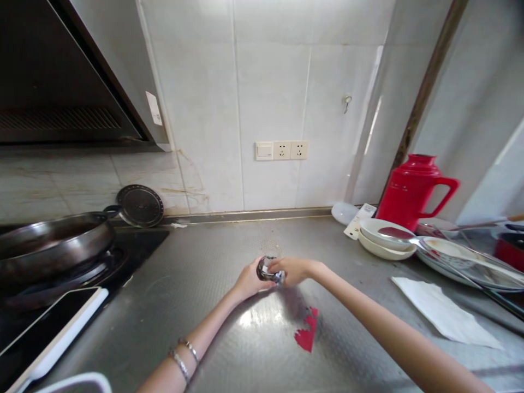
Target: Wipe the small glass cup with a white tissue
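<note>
Shiny dark object (272, 274) sits between left hand (249, 279), clasping it, and right hand (293, 269), fingers against it, grip unclear.

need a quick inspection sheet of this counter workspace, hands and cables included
Surface: grey metal countertop, pale specks toward the back
Job's things: small shiny dark object, identity unclear
Clutter: ragged-edged flat red scrap, thin white paper-like sheet, two stacked off-white bowls
Hands: left hand holds the object; right hand touches it
Cables: nothing seen; square beige wall sockets have no plugs
Surroundings: black range hood above left, round steel pan on black glass stove, glossy red flask with handle
</note>
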`<state>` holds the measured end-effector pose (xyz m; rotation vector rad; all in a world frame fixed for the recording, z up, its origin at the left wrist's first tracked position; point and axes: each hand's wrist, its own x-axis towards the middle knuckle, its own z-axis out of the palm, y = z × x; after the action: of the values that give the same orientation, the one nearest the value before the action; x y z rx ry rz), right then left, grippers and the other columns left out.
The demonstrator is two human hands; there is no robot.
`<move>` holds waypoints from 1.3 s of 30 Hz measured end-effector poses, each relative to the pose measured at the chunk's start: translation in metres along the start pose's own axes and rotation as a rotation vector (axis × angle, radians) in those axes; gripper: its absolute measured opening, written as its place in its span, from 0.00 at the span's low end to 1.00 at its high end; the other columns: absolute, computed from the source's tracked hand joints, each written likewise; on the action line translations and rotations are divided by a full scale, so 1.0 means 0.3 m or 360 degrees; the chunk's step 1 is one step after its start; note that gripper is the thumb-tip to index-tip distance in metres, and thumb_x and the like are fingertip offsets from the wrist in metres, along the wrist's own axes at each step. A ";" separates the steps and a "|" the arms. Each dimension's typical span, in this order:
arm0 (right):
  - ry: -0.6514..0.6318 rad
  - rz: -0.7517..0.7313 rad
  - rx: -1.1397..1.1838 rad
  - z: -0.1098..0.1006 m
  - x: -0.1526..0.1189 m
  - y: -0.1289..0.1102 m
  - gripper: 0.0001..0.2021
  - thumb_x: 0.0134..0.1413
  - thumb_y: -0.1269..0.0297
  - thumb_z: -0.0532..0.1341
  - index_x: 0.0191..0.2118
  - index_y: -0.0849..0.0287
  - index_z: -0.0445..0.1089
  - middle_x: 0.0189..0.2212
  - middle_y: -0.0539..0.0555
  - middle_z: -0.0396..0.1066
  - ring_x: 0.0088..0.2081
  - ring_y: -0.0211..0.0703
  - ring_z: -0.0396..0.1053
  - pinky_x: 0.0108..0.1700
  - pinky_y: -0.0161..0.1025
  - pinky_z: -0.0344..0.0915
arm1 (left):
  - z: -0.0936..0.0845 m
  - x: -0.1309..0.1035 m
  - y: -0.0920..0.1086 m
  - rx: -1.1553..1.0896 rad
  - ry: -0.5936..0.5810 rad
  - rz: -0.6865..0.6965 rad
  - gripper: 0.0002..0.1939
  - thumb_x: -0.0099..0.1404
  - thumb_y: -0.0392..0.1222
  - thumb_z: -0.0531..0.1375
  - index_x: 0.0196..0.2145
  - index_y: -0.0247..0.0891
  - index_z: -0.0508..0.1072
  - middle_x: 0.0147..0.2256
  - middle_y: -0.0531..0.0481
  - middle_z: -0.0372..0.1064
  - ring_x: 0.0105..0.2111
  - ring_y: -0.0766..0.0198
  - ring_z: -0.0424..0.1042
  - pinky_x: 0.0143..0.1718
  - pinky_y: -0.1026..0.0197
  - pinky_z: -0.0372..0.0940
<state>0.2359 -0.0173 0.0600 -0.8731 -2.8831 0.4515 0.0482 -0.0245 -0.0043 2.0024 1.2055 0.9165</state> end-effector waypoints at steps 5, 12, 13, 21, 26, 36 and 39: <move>-0.0257 0.0065 -0.0075 -0.023 0.020 -0.029 0.23 0.41 0.76 0.59 0.47 0.59 0.71 0.53 0.59 0.68 0.49 0.50 0.70 0.48 0.40 0.66 | 0.001 -0.003 0.004 -0.0067 -0.0009 0.0029 0.36 0.42 0.42 0.71 0.51 0.38 0.68 0.44 0.48 0.75 0.43 0.56 0.73 0.45 0.59 0.65; -0.0429 0.0481 -0.0495 -0.072 0.028 -0.092 0.17 0.44 0.67 0.60 0.43 0.53 0.74 0.42 0.58 0.75 0.39 0.56 0.74 0.33 0.41 0.67 | 0.001 -0.003 -0.001 -0.0049 0.0007 0.0066 0.34 0.43 0.42 0.71 0.49 0.38 0.69 0.43 0.47 0.75 0.42 0.56 0.73 0.45 0.59 0.66; -0.0469 0.0488 -0.0481 -0.076 0.029 -0.093 0.15 0.45 0.67 0.60 0.42 0.54 0.75 0.40 0.59 0.75 0.39 0.55 0.74 0.32 0.40 0.67 | 0.000 -0.003 -0.002 -0.0031 0.0015 0.0061 0.35 0.43 0.42 0.71 0.50 0.38 0.69 0.44 0.47 0.75 0.43 0.55 0.73 0.45 0.58 0.66; -0.0477 0.0350 -0.0330 -0.059 0.048 -0.092 0.20 0.43 0.71 0.61 0.46 0.53 0.72 0.46 0.56 0.73 0.42 0.49 0.73 0.37 0.37 0.66 | -0.005 -0.007 0.008 -0.0103 -0.0021 0.0093 0.34 0.44 0.42 0.71 0.50 0.38 0.69 0.43 0.47 0.75 0.43 0.55 0.74 0.44 0.59 0.66; -0.0513 0.0618 -0.0487 -0.074 0.051 -0.116 0.22 0.42 0.69 0.62 0.48 0.52 0.71 0.45 0.59 0.73 0.41 0.56 0.74 0.34 0.41 0.67 | -0.005 -0.006 0.005 -0.0097 -0.0019 0.0108 0.33 0.44 0.41 0.70 0.49 0.38 0.69 0.43 0.47 0.75 0.42 0.56 0.74 0.43 0.59 0.66; -0.0552 0.0510 -0.0391 -0.074 0.068 -0.131 0.21 0.43 0.74 0.62 0.46 0.55 0.72 0.45 0.57 0.73 0.43 0.49 0.73 0.39 0.36 0.66 | -0.002 -0.003 -0.003 -0.0088 -0.0007 0.0078 0.35 0.43 0.42 0.71 0.50 0.37 0.68 0.43 0.45 0.76 0.42 0.55 0.74 0.42 0.59 0.67; -0.0502 0.0601 -0.0406 -0.063 0.061 -0.141 0.22 0.41 0.75 0.63 0.47 0.57 0.71 0.47 0.60 0.72 0.44 0.53 0.73 0.40 0.39 0.67 | -0.002 -0.001 -0.006 -0.0086 -0.0018 0.0133 0.33 0.44 0.42 0.71 0.49 0.38 0.69 0.42 0.46 0.76 0.42 0.56 0.74 0.43 0.59 0.67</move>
<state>0.2017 -0.0358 0.0911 -1.5303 -3.1058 0.2710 0.0467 -0.0241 -0.0055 2.0247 1.0866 0.9667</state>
